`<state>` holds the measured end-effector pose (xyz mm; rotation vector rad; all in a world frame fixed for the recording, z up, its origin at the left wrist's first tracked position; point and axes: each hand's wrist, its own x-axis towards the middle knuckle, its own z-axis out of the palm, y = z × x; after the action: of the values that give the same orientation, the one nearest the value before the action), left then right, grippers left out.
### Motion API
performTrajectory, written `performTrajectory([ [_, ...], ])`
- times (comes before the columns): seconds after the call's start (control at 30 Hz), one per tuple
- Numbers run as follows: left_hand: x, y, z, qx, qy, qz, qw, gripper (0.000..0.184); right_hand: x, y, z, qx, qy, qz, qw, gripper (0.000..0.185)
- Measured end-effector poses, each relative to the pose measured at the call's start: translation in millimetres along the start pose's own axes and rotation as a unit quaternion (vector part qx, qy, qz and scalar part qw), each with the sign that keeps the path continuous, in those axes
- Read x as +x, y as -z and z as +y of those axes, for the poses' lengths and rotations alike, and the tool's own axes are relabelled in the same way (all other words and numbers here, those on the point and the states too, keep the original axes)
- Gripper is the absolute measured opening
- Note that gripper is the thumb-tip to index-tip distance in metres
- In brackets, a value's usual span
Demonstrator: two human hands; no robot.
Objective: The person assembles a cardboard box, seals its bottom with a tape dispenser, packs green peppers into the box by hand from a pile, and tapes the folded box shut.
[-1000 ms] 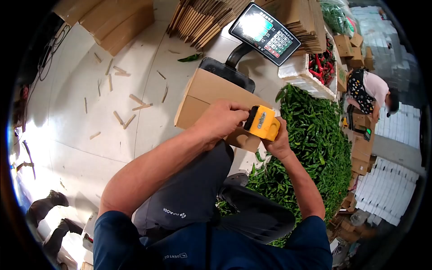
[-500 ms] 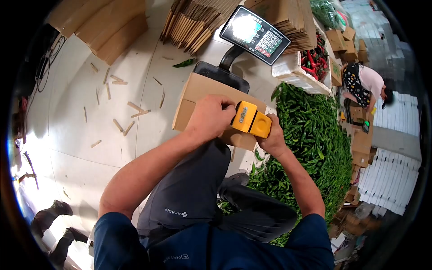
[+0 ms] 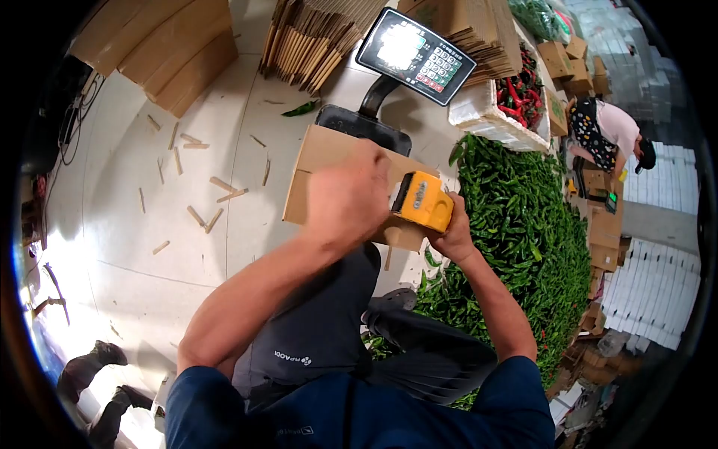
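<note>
My right hand (image 3: 454, 233) is wrapped round a yellow, box-shaped handheld tool (image 3: 425, 202) with a black edge and a grey label; its exact kind I cannot make out. A small pale piece shows at the tool's left end. My left hand (image 3: 348, 196) is just left of the tool, above a brown cardboard box (image 3: 303, 168). Motion smears its fingers, so whether they hold anything is unclear. Beneath both hands, the box rests on the black platform of a scale (image 3: 351, 120). The scale's display (image 3: 416, 56) glows above it.
Green peppers (image 3: 516, 247) lie in a large heap to the right. Red peppers (image 3: 520, 97) fill a white foam box (image 3: 486, 120). Folded cardboard (image 3: 314, 45) stands behind the scale. Cardboard strips (image 3: 217, 217) litter the left floor. Another person (image 3: 609, 127) bends over at far right.
My left hand has drawn away from the tool's end, up and to the left, and is now blurred. The yellow tool has turned slightly in my right hand, showing its left end.
</note>
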<state>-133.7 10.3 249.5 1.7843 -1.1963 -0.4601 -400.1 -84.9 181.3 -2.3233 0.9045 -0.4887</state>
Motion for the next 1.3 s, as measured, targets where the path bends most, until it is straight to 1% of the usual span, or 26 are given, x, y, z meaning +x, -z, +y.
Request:
performTrajectory([
  [0.07,7,42,-10,-0.035,0.008,0.082,0.996,0.01,3,4,0,-0.029,0.022,-0.017,0.999,0.062],
  [0.1,13,76,-8,-0.076,0.072,0.063,0.993,0.012,2,5,-4,-0.042,0.029,-0.025,0.998,0.063],
  [0.13,15,90,-21,-0.11,0.103,0.09,0.984,0.017,6,4,-12,-0.03,-0.004,-0.032,0.999,0.06],
  [0.17,15,93,-41,-0.107,0.153,0.086,0.979,0.022,14,3,-21,-0.037,-0.014,-0.037,0.999,0.059],
  [0.2,14,88,-69,-0.124,0.182,0.085,0.972,0.024,20,4,-31,-0.045,-0.026,-0.042,0.998,0.057],
  [0.23,11,79,-99,-0.142,0.208,0.085,0.964,0.026,25,2,-37,-0.054,-0.038,-0.046,0.997,0.056],
  [0.27,6,69,-124,-0.141,0.234,0.092,0.958,0.027,29,-2,-39,-0.035,-0.044,-0.047,0.997,0.06],
  [0.3,1,60,-144,-0.141,0.261,0.098,0.95,0.027,35,-4,-43,-0.059,-0.035,-0.061,0.996,0.058],
  [0.33,-4,55,-155,-0.146,0.268,0.11,0.946,0.029,39,-4,-50,-0.084,-0.029,-0.077,0.993,0.057],
  [0.37,-8,53,-168,-0.138,0.274,0.105,0.946,0.029,44,-3,-58,-0.11,-0.025,-0.093,0.989,0.055],
  [0.4,-11,52,-181,-0.132,0.278,0.102,0.946,0.029,52,-5,-70,-0.124,0.01,-0.083,0.989,0.038],
  [0.5,-15,46,-213,-0.112,0.27,0.104,0.951,0.029,63,-12,-78,-0.179,0.0,-0.107,0.978,0.035],
  [0.6,-20,41,-226,-0.122,0.266,0.1,0.951,0.03,72,-18,-89,-0.212,-0.011,-0.126,0.969,0.035],
  [0.7,-27,27,-240,-0.154,0.264,0.087,0.948,0.029,78,-22,-96,-0.241,-0.033,-0.143,0.959,0.039],
  [0.73,-30,18,-248,-0.165,0.262,0.084,0.947,0.029,81,-22,-99,-0.248,-0.039,-0.15,0.956,0.04],
  [0.83,-42,-36,-282,-0.2,0.302,0.028,0.932,0.03,90,-25,-107,-0.265,-0.045,-0.163,0.949,0.041],
  [0.93,-48,-61,-262,-0.238,0.251,0.058,0.937,0.029,86,-25,-108,-0.263,-0.033,-0.163,0.951,0.045],
  [1.03,-44,-55,-260,-0.199,0.243,-0.007,0.949,0.029,83,-25,-106,-0.256,-0.023,-0.157,0.954,0.049],
  [1.13,-53,-57,-279,-0.093,0.257,-0.072,0.959,0.03,83,-25,-108,-0.256,-0.028,-0.148,0.955,0.049],
  [1.23,-47,-52,-300,-0.092,0.341,-0.1,0.93,0.046,80,-23,-99,-0.256,-0.006,-0.139,0.957,0.049],
  [1.27,-35,-39,-284,-0.232,0.305,-0.055,0.922,0.055,79,-23,-98,-0.257,-0.004,-0.141,0.956,0.049],
  [1.3,-19,-22,-255,-0.367,0.267,-0.01,0.891,0.064,79,-22,-96,-0.258,-0.005,-0.145,0.955,0.05],
])
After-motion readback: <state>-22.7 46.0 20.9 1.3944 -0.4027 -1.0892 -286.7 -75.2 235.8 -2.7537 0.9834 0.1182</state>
